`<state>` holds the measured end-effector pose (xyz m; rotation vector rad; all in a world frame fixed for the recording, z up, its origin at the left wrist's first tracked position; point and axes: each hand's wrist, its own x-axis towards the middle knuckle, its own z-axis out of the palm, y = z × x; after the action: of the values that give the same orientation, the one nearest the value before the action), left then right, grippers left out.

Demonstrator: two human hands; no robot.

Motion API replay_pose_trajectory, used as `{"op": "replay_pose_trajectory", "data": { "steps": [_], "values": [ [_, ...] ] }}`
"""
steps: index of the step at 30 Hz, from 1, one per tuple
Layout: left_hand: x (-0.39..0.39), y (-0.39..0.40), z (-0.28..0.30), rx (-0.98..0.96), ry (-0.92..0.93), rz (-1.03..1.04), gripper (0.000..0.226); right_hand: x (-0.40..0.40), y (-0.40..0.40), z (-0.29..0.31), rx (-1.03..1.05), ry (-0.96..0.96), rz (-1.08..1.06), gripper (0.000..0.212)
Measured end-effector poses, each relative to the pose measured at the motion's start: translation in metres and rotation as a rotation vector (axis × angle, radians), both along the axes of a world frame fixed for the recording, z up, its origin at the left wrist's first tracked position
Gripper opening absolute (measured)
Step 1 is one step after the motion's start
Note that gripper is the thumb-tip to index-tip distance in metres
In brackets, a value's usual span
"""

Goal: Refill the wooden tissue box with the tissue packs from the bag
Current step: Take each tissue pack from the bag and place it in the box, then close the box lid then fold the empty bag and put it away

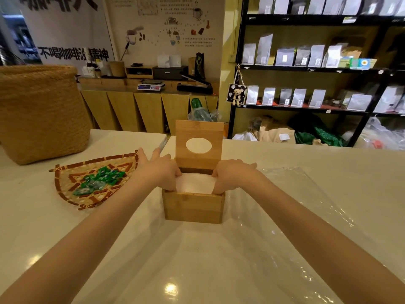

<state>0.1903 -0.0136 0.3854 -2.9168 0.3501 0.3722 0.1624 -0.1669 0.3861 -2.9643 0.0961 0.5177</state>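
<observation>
Over the open wooden tissue box (192,207) — both your hands grip the tissue pack (194,183). Left hand (158,170) and right hand (232,175) — fingers closed on its ends.

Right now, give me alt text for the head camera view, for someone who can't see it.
Two bare hands, left hand and right hand, press a white tissue pack into an open wooden tissue box with its oval-holed lid upright. A clear plastic bag lies flat to the right; a woven bamboo tray of green-wrapped candies sits left.
</observation>
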Motion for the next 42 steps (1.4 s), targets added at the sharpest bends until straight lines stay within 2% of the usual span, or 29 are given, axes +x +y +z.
{"op": "replay_pose_trajectory", "data": {
  "steps": [2,5,7,12,15,16,18,21,23,25,27,29,30,34,42],
  "values": [
    [0.005,-0.001,-0.002,0.033,0.012,-0.003,0.045,-0.001,0.003,0.004,-0.040,0.025,0.004,0.021],
    [0.012,-0.001,-0.006,0.054,0.038,-0.004,0.046,0.001,0.004,0.004,-0.073,0.057,0.007,0.024],
    [0.014,-0.001,-0.007,0.063,0.046,-0.011,0.047,0.002,0.005,0.003,-0.092,0.052,0.029,0.016],
    [0.012,-0.002,-0.007,0.052,0.076,-0.024,0.050,0.007,0.000,-0.004,-0.008,0.073,0.056,0.014],
    [0.012,0.001,-0.004,0.020,0.108,-0.040,0.046,0.004,-0.004,-0.004,0.092,0.054,0.081,0.040],
    [0.010,0.002,-0.001,-0.029,0.113,-0.038,0.045,0.000,-0.006,0.000,0.127,0.030,0.093,0.044],
    [0.008,0.006,0.011,-0.245,0.077,-0.007,0.044,-0.006,-0.013,0.010,0.238,-0.066,0.086,0.044],
    [0.004,0.011,0.036,-0.606,-0.174,0.012,0.036,-0.003,-0.025,0.028,0.414,-0.353,-0.023,0.029],
    [0.006,0.011,0.045,-0.720,-0.347,-0.021,0.048,0.003,-0.029,0.036,0.421,-0.592,-0.095,0.021],
    [0.009,0.007,0.046,-0.750,-0.410,-0.092,0.073,0.009,-0.027,0.040,0.379,-0.778,-0.100,0.035],
    [0.014,0.002,0.038,-0.642,-0.436,-0.176,0.088,0.017,-0.026,0.039,0.322,-0.818,0.035,0.068],
    [0.022,-0.001,0.029,-0.531,-0.497,-0.261,0.085,0.024,-0.025,0.034,0.254,-0.753,0.189,0.090],
    [0.026,-0.001,0.025,-0.498,-0.530,-0.299,0.082,0.026,-0.024,0.032,0.227,-0.724,0.244,0.091],
    [0.036,0.004,0.019,-0.529,-0.557,-0.369,0.079,0.030,-0.024,0.023,0.187,-0.741,0.300,0.072],
    [0.020,0.008,0.007,-0.659,-0.642,-0.419,0.066,0.012,-0.024,0.015,0.352,-0.934,0.330,0.042]
  ]
}}
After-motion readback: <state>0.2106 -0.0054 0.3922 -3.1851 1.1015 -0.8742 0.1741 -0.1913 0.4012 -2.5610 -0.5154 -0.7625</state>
